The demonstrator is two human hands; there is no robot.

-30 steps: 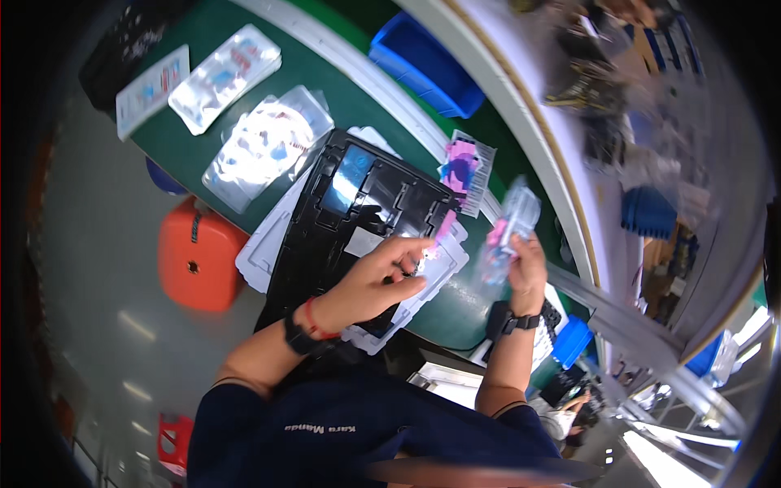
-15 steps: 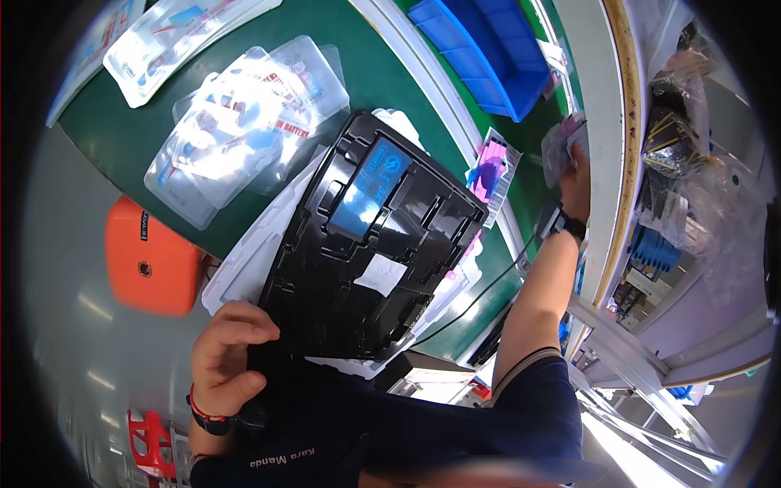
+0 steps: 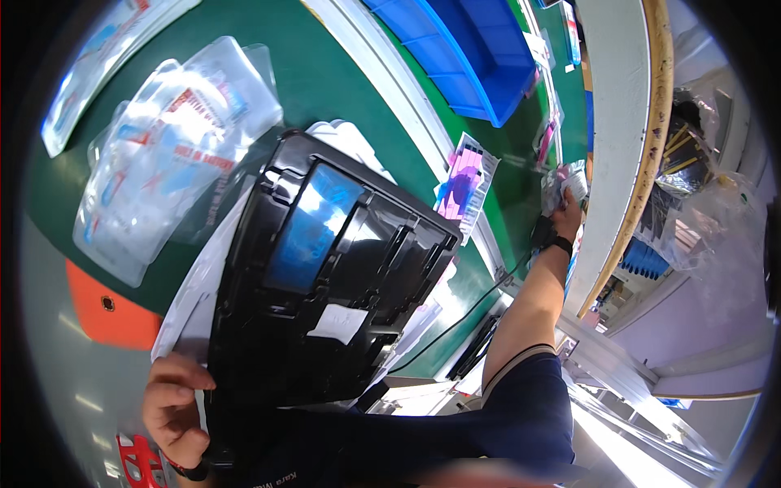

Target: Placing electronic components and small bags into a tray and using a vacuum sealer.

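My left hand [image 3: 175, 411] has its fingers curled at the near left corner of a black plastic tray [image 3: 277, 350], the thumb lower down. The tray has moulded compartments, a shiny blue panel [image 3: 313, 232] and a white paper slip [image 3: 336, 323]. Under it lie white sheets or trays [image 3: 203, 281]. Far out to the right, my right hand [image 3: 567, 218] closes on a crumpled clear plastic packet [image 3: 564, 184] on the green surface. Beside that hand is a small black device [image 3: 543, 233] with a cable; part of it is hidden.
Clear printed plastic packages [image 3: 175, 154] lie piled at left on the green table [image 3: 325, 73]. A blue bin [image 3: 468, 61] stands at the far side. A pink-and-purple card [image 3: 464, 187] lies beside a metal rail. An orange seat [image 3: 110, 305] stands left; a white ledge [image 3: 622, 146] runs along the right.
The view has shifted, so the table things appear further left. My right hand has come slightly nearer with the packet. My left hand stays by the tray's corner.
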